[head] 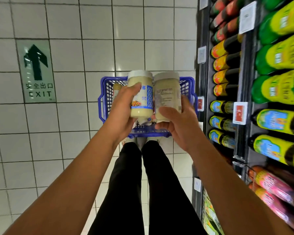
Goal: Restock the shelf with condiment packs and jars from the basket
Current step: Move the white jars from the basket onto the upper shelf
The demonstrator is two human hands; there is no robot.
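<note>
My left hand [124,109] grips a jar of pale cream sauce [141,94] with a white lid and a blue-and-white label. My right hand [176,121] grips a second such jar [166,94], its text side turned toward me. The two jars are held side by side, almost touching, above a blue plastic basket [104,94] that sits on the floor in front of my feet. Another jar [116,90] shows inside the basket at its left. The shelf [244,99] runs along the right side.
The shelf holds rows of dark sauce bottles with yellow, green and pink labels [278,56], with price tags [247,17] on the rails. A white tiled floor carries a green exit arrow sign [36,72] to the left. My black-trousered legs stand behind the basket.
</note>
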